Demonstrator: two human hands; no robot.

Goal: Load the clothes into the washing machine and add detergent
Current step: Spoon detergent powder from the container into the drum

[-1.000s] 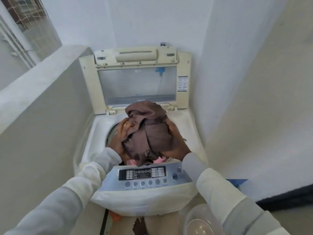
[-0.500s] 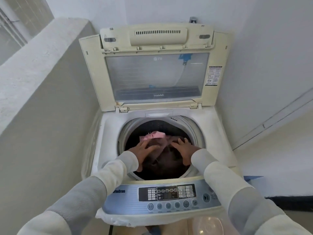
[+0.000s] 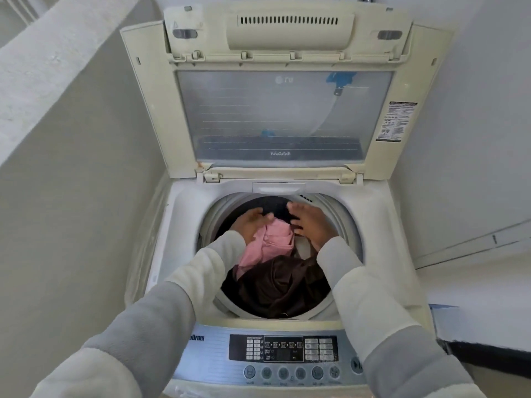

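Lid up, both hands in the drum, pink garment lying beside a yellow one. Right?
Not yellow: the head view shows a dark brown garment beside the pink garment. The lid is up, left hand and right hand in the drum, as stated.

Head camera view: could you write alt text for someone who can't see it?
A person's left hand and right hand reach into the drum of a top-loading washing machine, at a pink garment with a dark brown garment nearer the camera. The lid stands open behind, and the control panel sits at the near edge.
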